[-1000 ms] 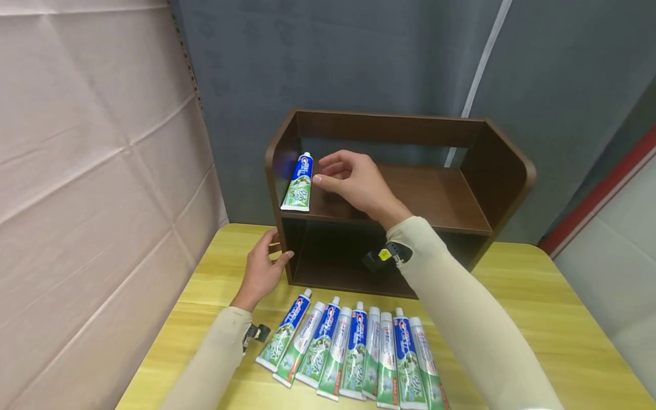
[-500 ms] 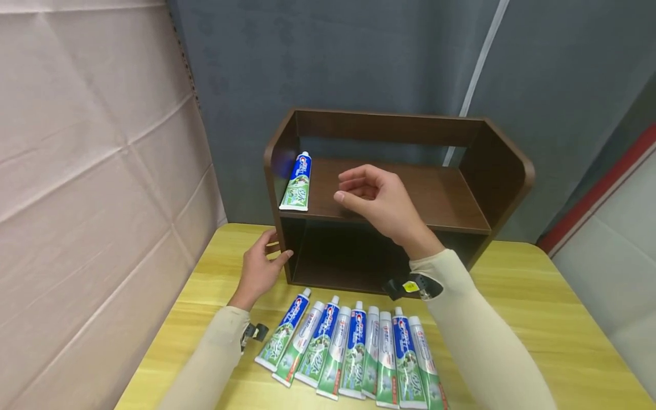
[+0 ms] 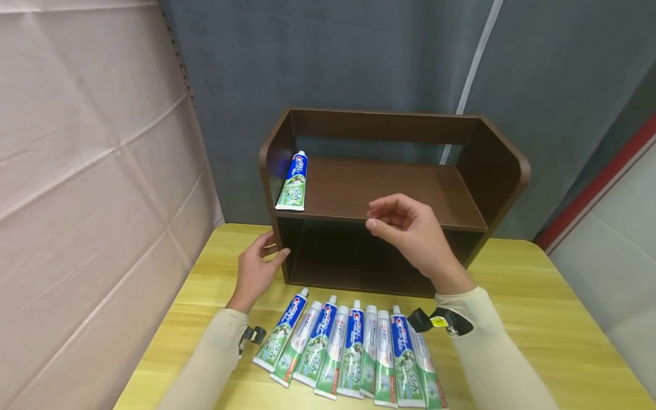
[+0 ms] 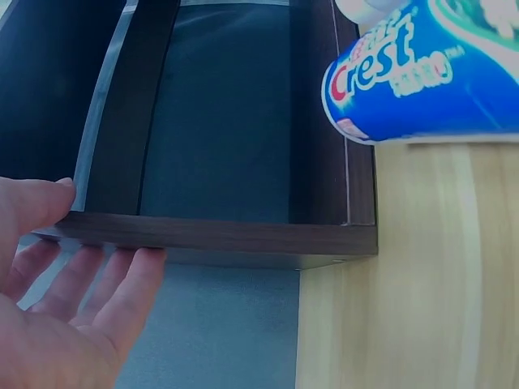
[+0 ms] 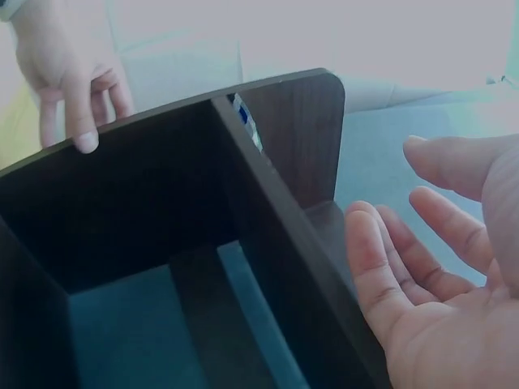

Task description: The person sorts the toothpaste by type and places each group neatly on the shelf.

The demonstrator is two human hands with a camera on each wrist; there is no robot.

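Observation:
A dark brown two-tier shelf stands on the table. My left hand holds its left side panel, thumb on the inner face and fingers on the outer, as the left wrist view also shows. One toothpaste tube, blue and green, lies on the upper tier against the left panel, cap to the back. My right hand hovers in front of the upper tier's front edge, fingers loosely bent and holding nothing. In the right wrist view the right hand shows a gap between thumb and fingers.
Several toothpaste tubes, blue-green ones and silver-green ones, lie in a fanned row on the yellow wood-grain table before the shelf, caps toward it. A pale cloth wall rises at left, a grey curtain behind.
My right hand has drawn away from the tube on the upper tier, moving right and toward me. That tube and my left hand keep their places on the shelf.

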